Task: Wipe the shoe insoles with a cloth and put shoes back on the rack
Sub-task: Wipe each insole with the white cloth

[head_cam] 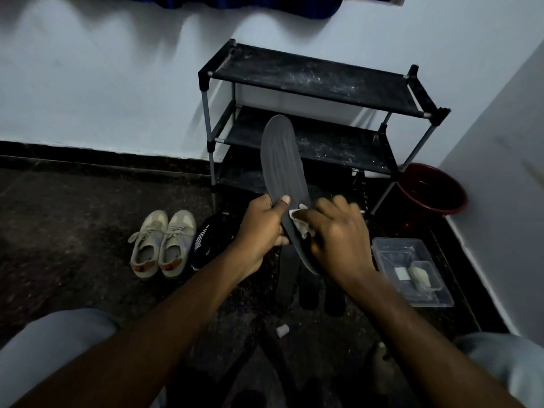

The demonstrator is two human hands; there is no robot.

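While the left hand (262,228) is gripping the insole (282,172) mid-length with its thumb on top, the insole's long axis is pointing toe-up at the rack (309,75), just in front of it. The right hand (338,234) is curling round a cloth (300,222), pressing it on the insole. Three other insoles (287,272) are lying before the rack. Two beige shoes (162,242) and one black shoe (209,242) are sitting left of it, lettering unreadable.

Insole (282,160) matt grey foam, ribbed; rack (309,78) dusty black fabric shelves, metal tubes; tray (379,245) clear plastic.
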